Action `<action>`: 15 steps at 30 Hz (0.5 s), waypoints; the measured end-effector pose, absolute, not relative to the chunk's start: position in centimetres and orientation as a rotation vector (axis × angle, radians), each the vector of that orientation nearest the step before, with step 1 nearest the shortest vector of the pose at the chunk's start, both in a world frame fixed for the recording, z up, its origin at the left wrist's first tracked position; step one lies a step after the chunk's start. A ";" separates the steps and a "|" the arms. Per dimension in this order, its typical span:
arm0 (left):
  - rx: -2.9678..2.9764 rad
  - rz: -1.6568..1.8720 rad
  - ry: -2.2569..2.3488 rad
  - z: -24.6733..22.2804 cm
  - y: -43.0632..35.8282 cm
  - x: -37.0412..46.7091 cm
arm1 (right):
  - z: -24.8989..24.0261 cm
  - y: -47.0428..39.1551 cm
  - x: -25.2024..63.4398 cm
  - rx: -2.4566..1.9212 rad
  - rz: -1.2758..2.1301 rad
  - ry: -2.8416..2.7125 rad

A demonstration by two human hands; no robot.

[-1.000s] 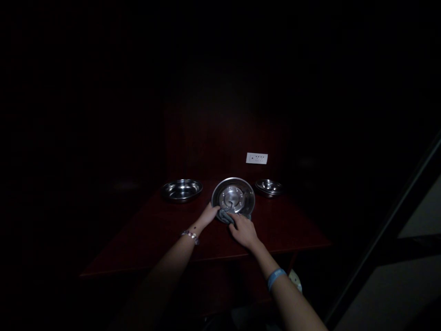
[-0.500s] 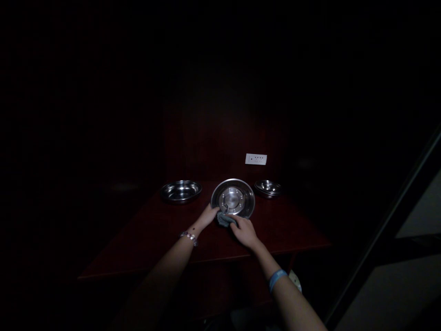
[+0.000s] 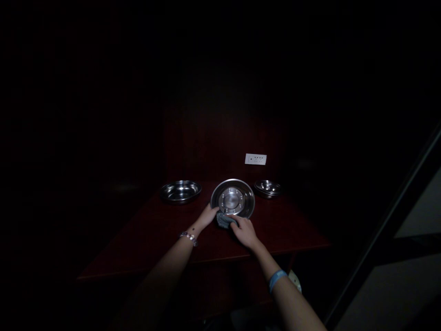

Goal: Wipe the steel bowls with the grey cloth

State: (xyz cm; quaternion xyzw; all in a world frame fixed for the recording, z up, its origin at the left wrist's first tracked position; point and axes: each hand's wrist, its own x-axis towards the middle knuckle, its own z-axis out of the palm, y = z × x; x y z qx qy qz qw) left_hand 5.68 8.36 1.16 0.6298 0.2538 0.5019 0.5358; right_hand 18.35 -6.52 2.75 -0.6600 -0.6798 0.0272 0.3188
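Observation:
A shiny metal bowl (image 3: 232,198) is tilted up over the table, its inside facing me. My left hand (image 3: 208,215) grips the bowl's lower left rim, with the thumb on the near side and the other fingers hidden behind. My right hand (image 3: 244,230) is closed on a grey-blue cloth (image 3: 224,220) and presses it against the bowl's lower rim. Part of the cloth hangs below the rim, between the two hands.
Left of the bowl, a wide metal dish (image 3: 181,191) rests on the dark red table (image 3: 155,243). Several stacked metal bowls (image 3: 268,188) sit at the back right. A white socket panel (image 3: 255,159) is on the back wall. The surroundings are very dark.
Almost nothing differs. The cloth and my right fingers have shifted very slightly at the bowl's lower rim; the bowl and my left hand keep their places.

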 end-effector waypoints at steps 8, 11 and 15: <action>1.501 1.204 0.634 0.2 9.3 5.7 | 2.4 -6.4 18.5 -1.680 0.100 -1.752; 1.516 1.199 0.638 0.1 9.4 5.7 | 2.3 -6.3 18.7 -1.655 0.138 -1.706; 1.536 1.193 0.648 0.0 9.5 5.7 | 2.0 -6.0 19.0 -1.557 0.219 -1.610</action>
